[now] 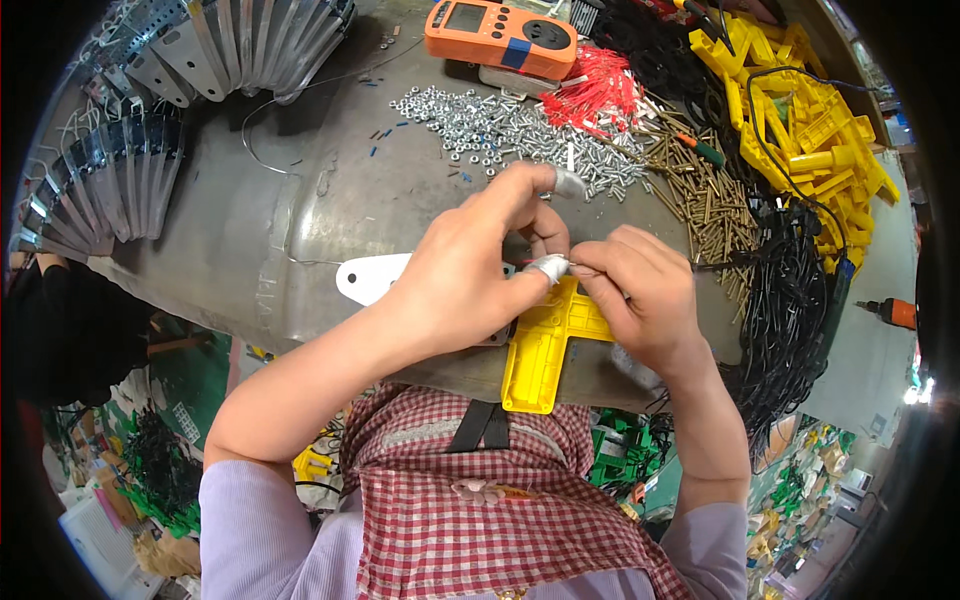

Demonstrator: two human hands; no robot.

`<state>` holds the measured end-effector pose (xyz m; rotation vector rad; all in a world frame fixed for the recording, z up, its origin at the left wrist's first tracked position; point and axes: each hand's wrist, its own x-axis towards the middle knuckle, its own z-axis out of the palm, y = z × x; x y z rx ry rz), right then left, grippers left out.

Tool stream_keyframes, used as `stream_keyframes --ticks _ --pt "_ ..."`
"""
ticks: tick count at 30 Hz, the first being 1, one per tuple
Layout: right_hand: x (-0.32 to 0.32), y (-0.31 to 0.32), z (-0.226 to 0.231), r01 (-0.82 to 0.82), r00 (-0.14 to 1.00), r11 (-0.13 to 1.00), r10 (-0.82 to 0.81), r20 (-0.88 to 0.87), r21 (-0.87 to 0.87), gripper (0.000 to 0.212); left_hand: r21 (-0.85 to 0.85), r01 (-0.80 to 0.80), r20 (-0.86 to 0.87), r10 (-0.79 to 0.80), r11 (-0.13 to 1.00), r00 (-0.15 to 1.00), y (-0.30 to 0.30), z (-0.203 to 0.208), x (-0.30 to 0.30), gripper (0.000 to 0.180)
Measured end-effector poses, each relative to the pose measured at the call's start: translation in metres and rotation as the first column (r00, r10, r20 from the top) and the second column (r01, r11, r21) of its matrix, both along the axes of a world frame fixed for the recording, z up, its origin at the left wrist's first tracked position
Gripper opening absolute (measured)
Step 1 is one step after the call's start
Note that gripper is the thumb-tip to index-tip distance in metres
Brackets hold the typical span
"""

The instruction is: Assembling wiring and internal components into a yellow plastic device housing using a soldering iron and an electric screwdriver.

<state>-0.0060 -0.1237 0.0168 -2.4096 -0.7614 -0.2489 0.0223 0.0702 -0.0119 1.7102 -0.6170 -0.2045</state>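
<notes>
My left hand [470, 250] is closed, with thumb and a curled finger pinched on a thin wire; a bit of red shows there. White tape wraps its thumb and raised forefinger. Tip to tip with it, my right hand [645, 285] pinches the same thin wire between thumb and forefinger. Beneath both hands lies a yellow T-shaped plastic housing [533, 365], hollow side up, reaching over the table's near edge. A white plate with a rounded, holed end [370, 278] sticks out from under my left wrist. Past my right hand, a black cable [722, 266] runs right.
Loose nuts and screws [500, 130] spread beyond my hands, with long brass-coloured pins [715, 200] beside them. An orange meter [500, 38] stands at the back. Yellow housings [810, 140] and black cables [790, 310] pile up at right; metal blade-like plates [120, 185] stand at left.
</notes>
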Motion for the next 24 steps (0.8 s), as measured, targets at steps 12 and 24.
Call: stream_keyframes --ticks 12,24 --pt "-0.001 -0.001 -0.007 0.151 0.978 0.981 -0.129 -0.166 0.126 0.006 0.475 -0.293 0.367 0.115 0.83 0.923 0.044 -0.011 -0.01 0.033" --pt "0.01 0.0 -0.019 0.216 0.912 0.961 -0.136 -0.386 0.172 0.015 0.014 -0.195 0.271 0.184 0.981 0.945 0.018 -0.003 -0.01 0.026"
